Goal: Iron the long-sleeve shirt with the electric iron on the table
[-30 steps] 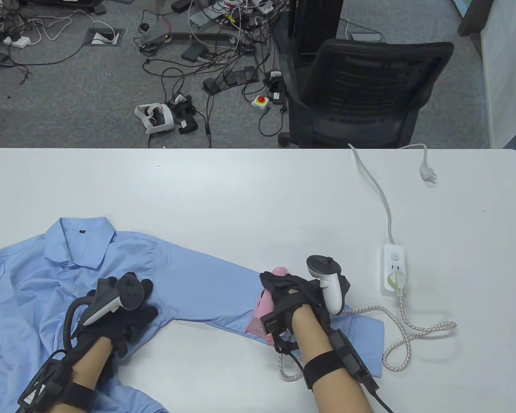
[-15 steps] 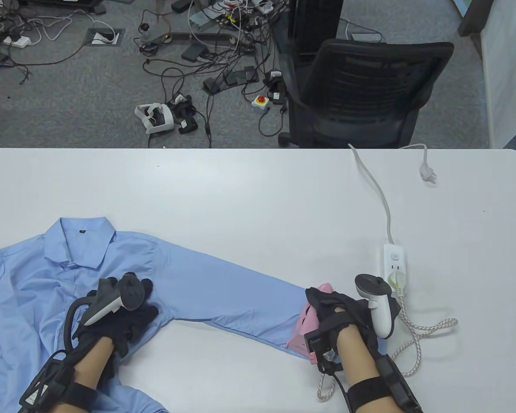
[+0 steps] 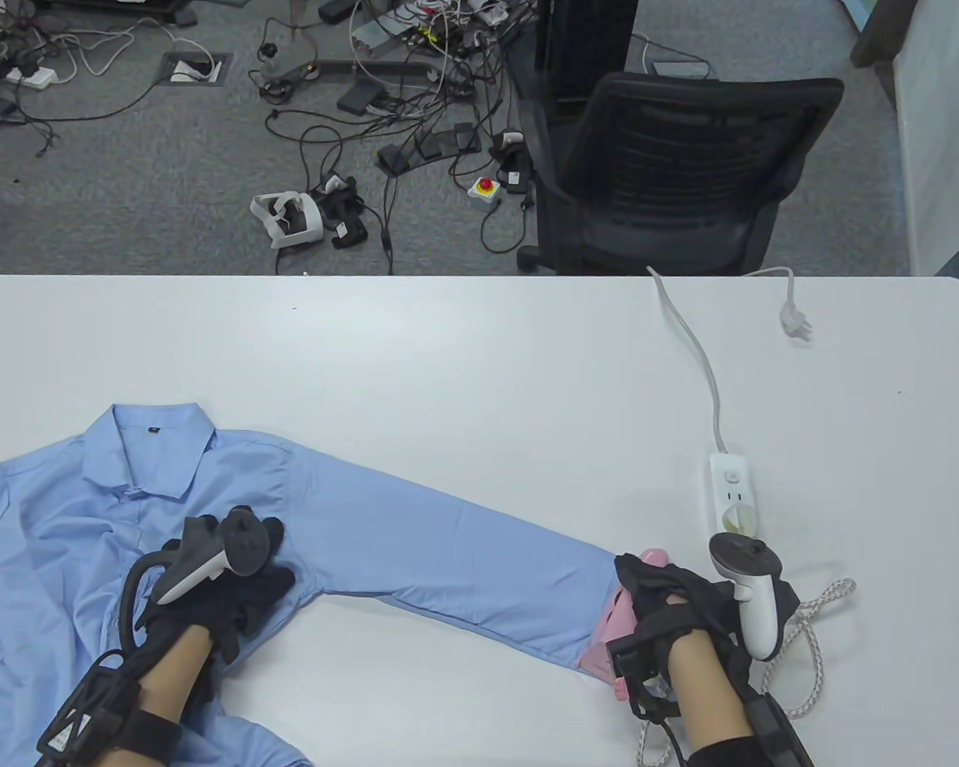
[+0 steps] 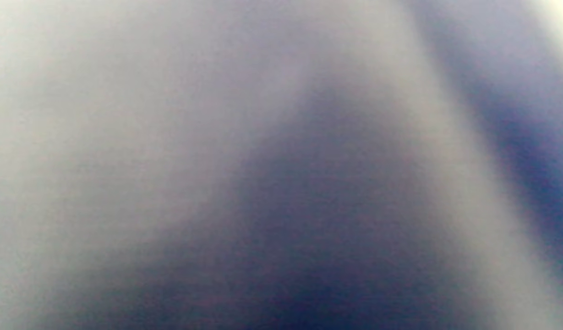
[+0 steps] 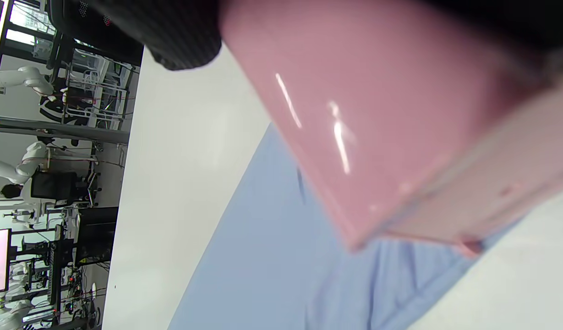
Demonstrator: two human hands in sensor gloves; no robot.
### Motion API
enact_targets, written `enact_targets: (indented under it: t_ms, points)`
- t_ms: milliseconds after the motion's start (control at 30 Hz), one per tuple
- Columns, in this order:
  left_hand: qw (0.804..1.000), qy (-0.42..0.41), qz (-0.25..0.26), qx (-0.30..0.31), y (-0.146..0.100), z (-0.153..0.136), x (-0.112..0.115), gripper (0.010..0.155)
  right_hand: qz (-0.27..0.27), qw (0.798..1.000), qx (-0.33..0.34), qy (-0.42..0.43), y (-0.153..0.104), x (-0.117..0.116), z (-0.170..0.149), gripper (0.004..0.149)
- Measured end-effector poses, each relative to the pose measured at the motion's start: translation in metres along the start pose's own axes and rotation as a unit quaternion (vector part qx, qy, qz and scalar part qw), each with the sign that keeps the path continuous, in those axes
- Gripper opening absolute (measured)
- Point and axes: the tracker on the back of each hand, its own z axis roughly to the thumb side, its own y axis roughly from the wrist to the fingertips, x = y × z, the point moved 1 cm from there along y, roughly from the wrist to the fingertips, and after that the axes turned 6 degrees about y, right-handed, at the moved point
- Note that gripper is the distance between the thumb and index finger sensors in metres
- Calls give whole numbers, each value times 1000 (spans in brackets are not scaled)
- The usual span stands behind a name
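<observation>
Gripping the pink iron [image 3: 617, 631] at the cuff end of the blue shirt [image 3: 415, 543] sleeve, right hand [image 3: 671, 615] wraps its handle; left hand [image 3: 240, 575] presses flat near the armpit. Risk: the cord [image 3: 807, 639] beside it may snag, or the iron may run off the cuff.

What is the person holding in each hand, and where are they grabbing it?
The right hand grips the pink iron by its top handle. The left hand holds nothing; it presses flat on the blue shirt.

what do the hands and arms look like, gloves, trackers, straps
Both hands wear black gloves; forearms are bare. The left hand carries a dark grey tracker with a black cable, the right hand a white one. Black straps hold black boxes at each wrist.
</observation>
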Motion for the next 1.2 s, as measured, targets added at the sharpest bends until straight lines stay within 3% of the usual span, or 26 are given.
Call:
enact_targets:
  t_ms: [400, 667, 833, 967, 1067, 1200]
  points:
    - [1000, -3, 4, -4, 0, -3, -1, 70, -24, 1000, -6, -1, -6, 34, -19, 59]
    - [1000, -11, 2, 3, 0, -3, 0, 70, -20, 1000, -5, 11, -9, 29, -14, 59]
    - [1000, -22, 4, 6, 0, -4, -1, 70, 2, 998, 56, 32, -22, 31, 19, 55]
    - [999, -31, 16, 9, -3, -6, -5, 70, -25, 986, 165, 23, -49, 38, 71, 45]
    - [998, -31, 55, 3, -11, -9, -15, 71, -57, 972, 226, 0, -61, 43, 104, 42]
    - [992, -43, 117, 11, -27, -13, -28, 71, -48, 967, 245, 54, -53, 42, 127, 40]
